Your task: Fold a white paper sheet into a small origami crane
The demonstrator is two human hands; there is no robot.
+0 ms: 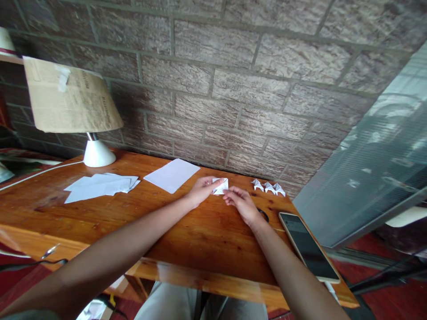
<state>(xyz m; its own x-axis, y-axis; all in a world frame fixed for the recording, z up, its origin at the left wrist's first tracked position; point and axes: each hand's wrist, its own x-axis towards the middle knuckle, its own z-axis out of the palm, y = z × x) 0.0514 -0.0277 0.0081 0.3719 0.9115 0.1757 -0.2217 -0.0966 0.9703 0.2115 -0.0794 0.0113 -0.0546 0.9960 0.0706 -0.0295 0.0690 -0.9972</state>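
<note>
1. Wooden desk [207, 235], glossy orange-brown, set against a brick wall [233, 89]; a glass panel [376, 164] leans in on your right, and red floor shows below the desk.
2. Folded paper piece [220, 186]: white, small, held just above the desk near its far edge, between your two hands. Its long axis runs roughly left to right, with a pointed corner toward your right hand; finer folds are too small to make out.
3. Your left hand [201, 191]: fingers curled, tips pinching the left side of the folded paper piece.
4. Your right hand [242, 203]: fingers bent, tips closed on the piece's lower right edge.
5. Three small folded figures [268, 186]: white, in a row just right of your hands, near the wall.
6. Single sheet [172, 175]: white, flat, left of your hands.
7. Stack of sheets [100, 186]: white, fanned loosely, further left.
8. Lamp [71, 106]: white base, paper-covered shade, at the far left corner.
9. Phone [308, 246]: dark screen up, at the desk's right edge.
</note>
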